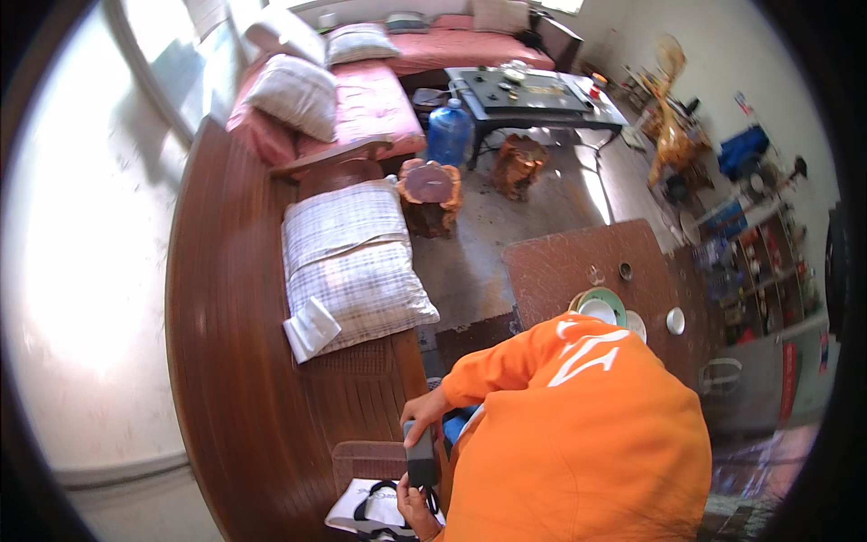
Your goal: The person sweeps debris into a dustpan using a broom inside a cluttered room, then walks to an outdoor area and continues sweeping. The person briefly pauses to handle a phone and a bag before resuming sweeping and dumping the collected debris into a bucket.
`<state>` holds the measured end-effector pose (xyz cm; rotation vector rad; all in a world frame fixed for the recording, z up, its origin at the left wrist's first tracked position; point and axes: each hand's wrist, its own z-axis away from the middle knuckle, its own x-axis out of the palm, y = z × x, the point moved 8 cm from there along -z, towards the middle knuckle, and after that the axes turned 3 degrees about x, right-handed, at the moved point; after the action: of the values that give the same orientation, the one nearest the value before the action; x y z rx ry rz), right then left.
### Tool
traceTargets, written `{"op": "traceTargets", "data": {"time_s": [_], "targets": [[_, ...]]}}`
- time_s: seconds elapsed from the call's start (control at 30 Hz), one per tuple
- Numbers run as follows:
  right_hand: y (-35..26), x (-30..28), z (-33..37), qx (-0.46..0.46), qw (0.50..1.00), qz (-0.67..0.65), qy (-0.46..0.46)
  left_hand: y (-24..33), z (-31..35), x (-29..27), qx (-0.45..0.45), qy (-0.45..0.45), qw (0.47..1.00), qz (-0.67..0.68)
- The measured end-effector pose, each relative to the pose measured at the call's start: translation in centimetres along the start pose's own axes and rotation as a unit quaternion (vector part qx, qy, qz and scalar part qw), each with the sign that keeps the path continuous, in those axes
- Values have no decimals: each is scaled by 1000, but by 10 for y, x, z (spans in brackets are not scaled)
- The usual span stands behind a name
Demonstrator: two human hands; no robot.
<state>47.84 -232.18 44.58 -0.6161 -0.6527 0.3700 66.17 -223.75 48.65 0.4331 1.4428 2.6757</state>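
Observation:
A dark grey, boxy object [420, 465] is held between my two hands over the bench; I cannot make out its exact kind. From above, my right hand [428, 414] closes round its upper end, with the orange sleeve reaching across from the right. My left hand [415, 511] grips the lower end with the fingers bent. A black strap or cord shows beside that hand. Just below lies a white tote bag [372, 508] with black handles, partly hidden by the hand. The orange sweatshirt [578, 443] fills much of the lower right.
Along the left runs a wooden bench [235, 361] with plaid cushions [352, 262] and a white packet [312, 330]. To the right, a brown table [569, 262] bears bowls and cups. Farther off stand stump stools [429, 194], a blue water jug [449, 133] and a black tea table [528, 95].

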Motion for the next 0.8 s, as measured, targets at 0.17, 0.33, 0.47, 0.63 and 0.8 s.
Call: {"op": "traceTargets", "data": {"time_s": [0.17,0.33,0.47,0.63,0.8], "targets": [[41,-77,108,-86,959,-188,192,18,-61,16,12,-57,997,-58],[90,-119,209,-194,863,-364,292,43,-121,71,4,-115,985,-130],[125,-147,272,-252,788,-428,363,37,-185,132,10,-151,967,-203],[160,-187,335,-320,698,-503,396,-54,-290,146,15,-194,931,-308],[177,-226,391,-361,670,-489,426,-114,-319,174,-194,-91,945,-248]]}}
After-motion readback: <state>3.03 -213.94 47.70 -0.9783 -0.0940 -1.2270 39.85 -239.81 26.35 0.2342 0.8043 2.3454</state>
